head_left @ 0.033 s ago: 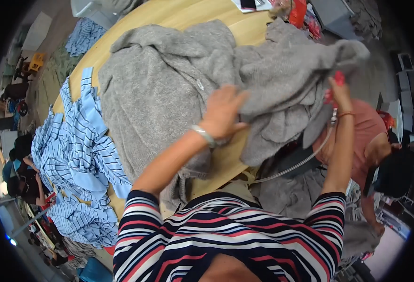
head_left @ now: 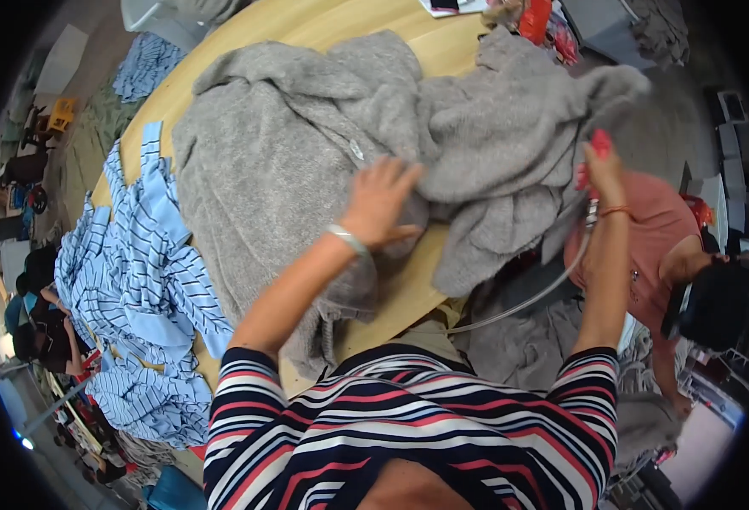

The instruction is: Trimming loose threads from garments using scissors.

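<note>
A grey knitted garment (head_left: 264, 161) lies spread across the table in soft folds. My left hand (head_left: 383, 204) is over its right part, fingers spread and holding nothing; whether the palm presses on the cloth I cannot tell. My right hand (head_left: 605, 177) is wrapped round a red air gun (head_left: 595, 153), from which a clear hose (head_left: 527, 303) curves back toward my waist. The gun is beside a second bunched grey piece (head_left: 510, 144), whose far right end is lifted and blurred. Whether the two grey pieces are joined is hidden by folds.
Blue striped cloth pieces (head_left: 141, 263) lie along the left side of the round wooden table (head_left: 276, 25). A person in a pink top (head_left: 638, 229) is close by on the right, next to more grey cloth (head_left: 523, 344). Red plastic wrapping (head_left: 534, 21) sits at the far edge.
Both my hands have shifted a little to the left, the right one still gripping the air gun. The far right end of the grey cloth has moved slightly left.
</note>
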`<state>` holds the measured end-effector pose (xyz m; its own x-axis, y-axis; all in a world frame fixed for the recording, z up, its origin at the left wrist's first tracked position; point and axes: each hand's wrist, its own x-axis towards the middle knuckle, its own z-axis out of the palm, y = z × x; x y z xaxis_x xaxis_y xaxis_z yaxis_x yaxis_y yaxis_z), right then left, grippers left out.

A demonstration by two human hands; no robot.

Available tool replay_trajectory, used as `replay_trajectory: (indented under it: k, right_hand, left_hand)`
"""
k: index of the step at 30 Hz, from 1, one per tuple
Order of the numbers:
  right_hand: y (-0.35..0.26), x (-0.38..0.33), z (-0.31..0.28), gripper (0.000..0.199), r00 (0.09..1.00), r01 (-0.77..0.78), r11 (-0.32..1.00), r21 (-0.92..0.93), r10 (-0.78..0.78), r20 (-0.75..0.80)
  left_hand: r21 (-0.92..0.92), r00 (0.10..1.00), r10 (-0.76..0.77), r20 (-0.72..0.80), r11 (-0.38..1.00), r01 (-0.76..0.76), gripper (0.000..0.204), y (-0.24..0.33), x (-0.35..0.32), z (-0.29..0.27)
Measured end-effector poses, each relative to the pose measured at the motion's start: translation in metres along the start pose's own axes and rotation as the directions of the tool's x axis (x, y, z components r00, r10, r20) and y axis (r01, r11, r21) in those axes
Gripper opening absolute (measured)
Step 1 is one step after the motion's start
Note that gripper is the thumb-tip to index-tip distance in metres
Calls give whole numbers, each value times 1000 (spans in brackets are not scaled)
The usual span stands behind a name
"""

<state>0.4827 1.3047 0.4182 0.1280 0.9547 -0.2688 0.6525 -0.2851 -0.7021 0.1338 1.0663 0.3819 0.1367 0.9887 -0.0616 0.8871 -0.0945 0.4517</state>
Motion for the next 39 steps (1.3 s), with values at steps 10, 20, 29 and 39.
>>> replay_trajectory:
  k: [10, 20, 29, 39]
  right_hand:
    - [-14, -157, 95, 49, 818, 523, 850, 60, -521, 245]
    - [-50, -213, 136, 47, 703, 619, 781, 83, -598, 385]
    - [-83, -211, 256, 64, 603, 656, 740, 151, -634, 485]
    - [-25, -157, 329, 69, 934, 144, 989, 27, -145, 326]
  left_hand:
    - [-539, 818, -442, -367, 818, 199, 29, -53, -39, 8]
    - [-857, 322, -880, -348, 160, -490, 35, -94, -306, -97]
    - [-208, 668, -594, -448, 796, 569, 76, -54, -326, -37]
    - [241, 879, -67, -471, 949, 201, 61, -41, -211, -29]
